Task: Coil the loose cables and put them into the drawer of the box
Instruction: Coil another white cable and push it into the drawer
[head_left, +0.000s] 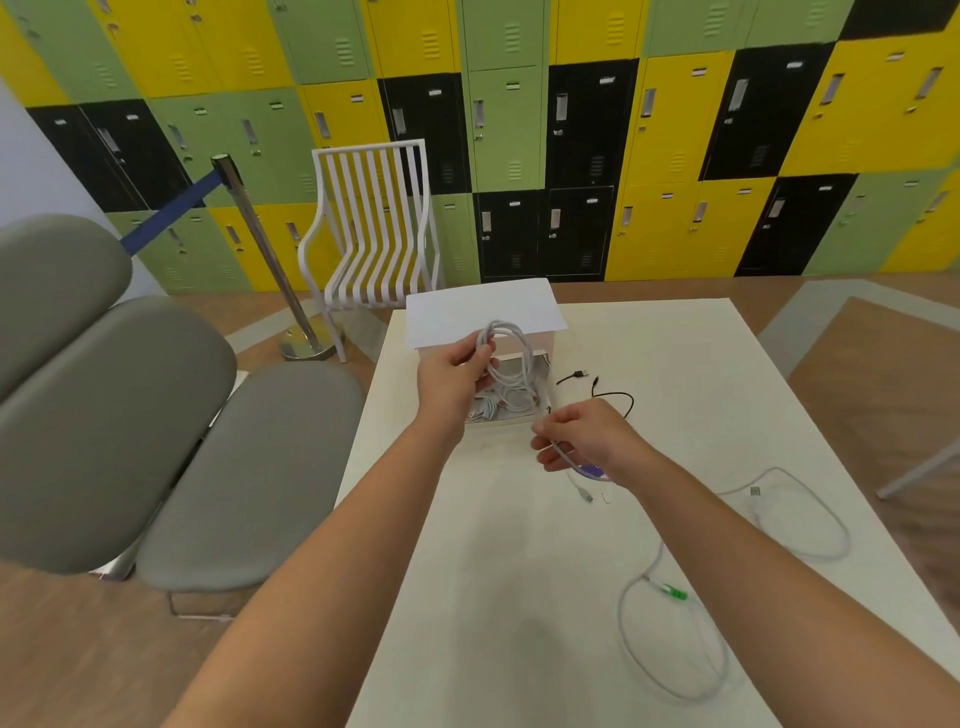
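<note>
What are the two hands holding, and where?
One white cable: the left hand grips its coiled loops at their side, the right hand pinches the loose tail.

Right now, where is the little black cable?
The black cable lies loose on the white table, just right of the open drawer and just beyond the right hand.

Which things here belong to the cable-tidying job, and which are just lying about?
Job:
- white cable, coiled in the left hand, tail pinched by the right hand
- box with open drawer, white cables already inside
- black cable
- loose white cable
- green-tipped cable

Lying about:
- white chair
- grey seat
- barrier post
- lockers
</note>
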